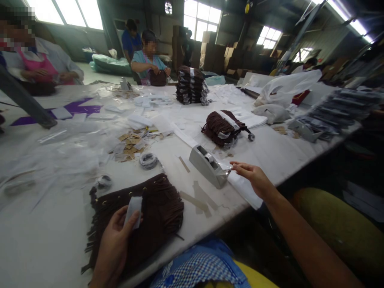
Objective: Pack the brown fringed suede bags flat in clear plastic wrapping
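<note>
A dark brown fringed bag (150,216) with metal eyelets lies flat on the table in front of me. Over it, my left hand (115,236) is closed on a small folded white strip (135,210), its thumb pressing the strip's face. My right hand (250,176) reaches to the cutter end of a grey tape dispenser (208,166), fingertips pinched on the loose end of the clear tape (225,167). A coiled grey cord (148,161) sits above the bag. Another coil (104,182) rests by the bag's upper left corner.
A wrapped brown bundle (223,127) and a taller stack of bundles (192,86) stand farther back. Brown tags (132,144) and plastic wrap (78,148) are scattered at left. Two co-workers handle brown bags across the table. A second dispenser (304,130) stands at right.
</note>
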A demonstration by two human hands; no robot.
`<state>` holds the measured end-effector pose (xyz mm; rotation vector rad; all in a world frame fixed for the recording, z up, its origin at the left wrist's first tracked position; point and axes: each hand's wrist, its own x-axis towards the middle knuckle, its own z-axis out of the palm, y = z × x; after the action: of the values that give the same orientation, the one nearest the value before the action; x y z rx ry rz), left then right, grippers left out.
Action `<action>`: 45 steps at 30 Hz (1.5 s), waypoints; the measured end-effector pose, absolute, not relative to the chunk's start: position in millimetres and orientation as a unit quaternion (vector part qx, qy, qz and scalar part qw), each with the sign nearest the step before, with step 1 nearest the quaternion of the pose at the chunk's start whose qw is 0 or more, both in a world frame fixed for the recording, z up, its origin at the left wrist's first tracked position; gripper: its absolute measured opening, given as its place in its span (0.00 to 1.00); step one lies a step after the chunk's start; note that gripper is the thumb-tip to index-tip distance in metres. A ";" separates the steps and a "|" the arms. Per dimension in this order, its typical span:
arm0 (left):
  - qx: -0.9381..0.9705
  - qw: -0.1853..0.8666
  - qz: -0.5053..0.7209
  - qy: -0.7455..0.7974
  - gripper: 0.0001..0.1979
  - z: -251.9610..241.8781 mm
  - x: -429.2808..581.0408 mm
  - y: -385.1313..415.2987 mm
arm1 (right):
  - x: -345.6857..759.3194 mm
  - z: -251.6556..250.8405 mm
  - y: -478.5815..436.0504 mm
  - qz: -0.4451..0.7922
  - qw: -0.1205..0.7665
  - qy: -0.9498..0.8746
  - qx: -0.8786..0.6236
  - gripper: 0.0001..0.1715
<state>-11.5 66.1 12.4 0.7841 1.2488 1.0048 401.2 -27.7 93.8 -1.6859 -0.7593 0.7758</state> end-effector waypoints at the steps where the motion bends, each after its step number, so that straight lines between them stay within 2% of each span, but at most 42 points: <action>1: 0.339 0.627 0.439 0.547 0.30 12.3 -11.5 66.1 | 401.3 91.9 -32.6 0.336 0.528 -0.308 -0.717 0.22; 7: 0.350 0.618 0.439 0.550 0.31 10.2 -11.7 65.3 | 398.4 56.9 -46.7 0.398 0.537 -0.206 -0.715 0.25; 12: 0.357 0.611 0.450 0.545 0.31 9.0 -12.5 63.1 | 392.6 28.7 -40.6 0.338 0.603 -0.178 -0.700 0.28; 17: 0.357 0.614 0.463 0.529 0.29 9.2 -11.5 61.2 | 369.8 23.6 -44.6 0.308 0.615 -0.177 -0.704 0.25; 22: 0.375 0.614 0.483 0.499 0.28 9.1 -10.1 59.4 | 301.3 45.0 -30.5 0.379 0.541 -0.311 -0.683 0.21; 30: 0.411 0.608 0.492 0.469 0.25 7.7 -12.5 56.3 | 166.8 72.9 35.7 0.565 0.385 -0.486 -0.544 0.19; 40: 0.445 0.603 0.504 0.429 0.21 1.2 -17.2 55.6 | 136.7 53.7 73.6 0.507 0.270 -0.559 -0.599 0.21; 45: 0.423 0.617 0.509 0.426 0.21 3.8 -18.5 54.9 | 141.9 48.5 76.0 0.484 0.220 -0.569 -0.627 0.25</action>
<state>-18.5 54.9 3.8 0.9740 0.9812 1.1717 141.9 76.0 48.5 -1.7351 -1.5753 1.3386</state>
